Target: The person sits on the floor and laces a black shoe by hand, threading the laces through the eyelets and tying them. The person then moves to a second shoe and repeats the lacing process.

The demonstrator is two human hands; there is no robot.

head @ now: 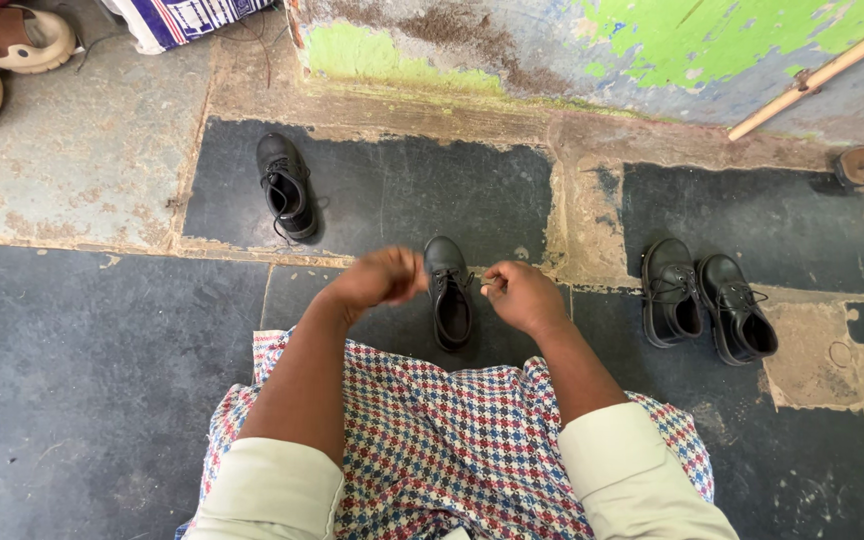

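A black shoe [449,292] stood at frame centre on the dark floor [82,350], long axis vertical in the frame, toe toward the wall [552,50] at top. The left hand [382,277] and right hand [519,295] flanked it, each closed on a lace end. Open floor lay left; a shoe pair [707,300] sat right.

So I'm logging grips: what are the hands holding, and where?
Each hand, left and right, pinches a lace end of the middle shoe, pulled out sideways.
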